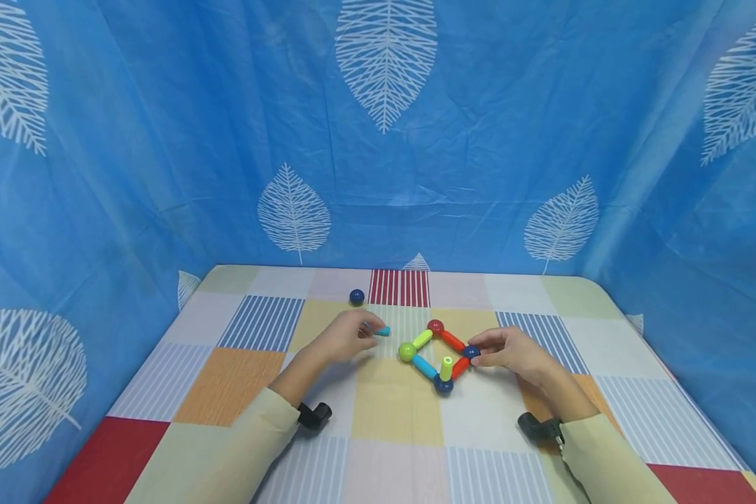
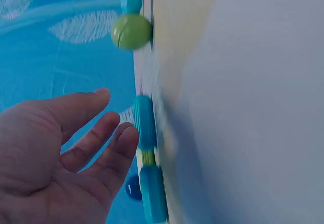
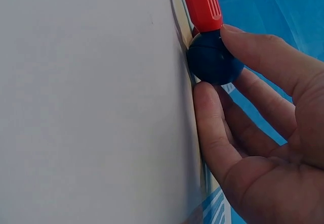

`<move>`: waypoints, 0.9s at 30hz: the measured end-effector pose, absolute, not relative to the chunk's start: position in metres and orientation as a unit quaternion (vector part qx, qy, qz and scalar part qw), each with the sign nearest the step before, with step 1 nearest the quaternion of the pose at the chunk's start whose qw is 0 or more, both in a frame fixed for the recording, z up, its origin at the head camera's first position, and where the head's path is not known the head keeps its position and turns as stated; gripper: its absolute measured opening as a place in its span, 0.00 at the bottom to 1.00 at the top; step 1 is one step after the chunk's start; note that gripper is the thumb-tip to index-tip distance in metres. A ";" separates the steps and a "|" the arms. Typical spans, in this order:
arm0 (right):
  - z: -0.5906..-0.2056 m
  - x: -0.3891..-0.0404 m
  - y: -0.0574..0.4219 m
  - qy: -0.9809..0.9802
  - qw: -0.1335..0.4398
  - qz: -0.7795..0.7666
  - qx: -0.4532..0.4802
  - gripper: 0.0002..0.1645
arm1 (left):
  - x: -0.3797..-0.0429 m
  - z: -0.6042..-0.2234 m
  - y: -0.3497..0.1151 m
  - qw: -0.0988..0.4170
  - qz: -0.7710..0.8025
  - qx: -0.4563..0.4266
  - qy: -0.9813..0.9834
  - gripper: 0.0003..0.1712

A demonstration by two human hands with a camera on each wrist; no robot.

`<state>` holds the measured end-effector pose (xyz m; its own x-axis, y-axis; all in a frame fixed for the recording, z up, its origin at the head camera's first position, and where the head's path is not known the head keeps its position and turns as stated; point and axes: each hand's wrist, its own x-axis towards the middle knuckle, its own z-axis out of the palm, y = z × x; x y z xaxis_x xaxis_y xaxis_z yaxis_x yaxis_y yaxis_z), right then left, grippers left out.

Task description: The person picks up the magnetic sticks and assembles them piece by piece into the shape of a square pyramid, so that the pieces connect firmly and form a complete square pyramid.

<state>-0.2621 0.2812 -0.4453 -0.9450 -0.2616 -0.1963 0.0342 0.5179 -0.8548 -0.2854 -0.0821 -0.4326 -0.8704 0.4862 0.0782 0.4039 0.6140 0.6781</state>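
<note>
Toy balls and rods form a ring on the table: a red ball (image 1: 435, 327), a green ball (image 1: 407, 351), two blue balls, two red rods (image 1: 453, 341), a yellow-green rod (image 1: 423, 339) and a blue rod (image 1: 425, 367). Another yellow-green rod (image 1: 446, 368) stands upright on the near blue ball (image 1: 443, 385). My right hand (image 1: 515, 352) pinches the right-hand blue ball (image 3: 215, 57) between thumb and fingers. To the left of the ring, my left hand (image 1: 348, 335) has its thumb and fingers apart beside a teal rod (image 2: 145, 122), and partly covers it in the head view.
A loose dark blue ball (image 1: 356, 297) lies beyond my left hand. A second teal rod (image 2: 153, 193) shows low in the left wrist view. Patchwork cloth (image 1: 397, 413) covers the table, and blue leaf-patterned curtains (image 1: 453, 154) enclose its back and sides.
</note>
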 end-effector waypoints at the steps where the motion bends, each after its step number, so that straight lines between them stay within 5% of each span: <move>1: -0.445 -0.262 0.281 0.857 0.153 -0.488 -0.066 0.27 | -0.287 -0.433 -0.086 0.049 0.362 0.247 0.897 0.15; 7: -0.446 -0.263 0.282 0.854 0.160 -0.493 -0.052 0.28 | -0.297 -0.432 -0.107 0.012 0.349 0.237 0.907 0.16; 27: -0.447 -0.266 0.284 0.856 0.164 -0.487 -0.055 0.29 | -0.318 -0.446 -0.119 0.057 0.286 0.182 0.939 0.15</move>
<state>-0.2662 0.2841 -0.4468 -0.9401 -0.2537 -0.2278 0.0658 0.5205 -0.8513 -0.3177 -0.1194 -0.4458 -0.9270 0.3751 -0.0027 0.3101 0.7704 0.5571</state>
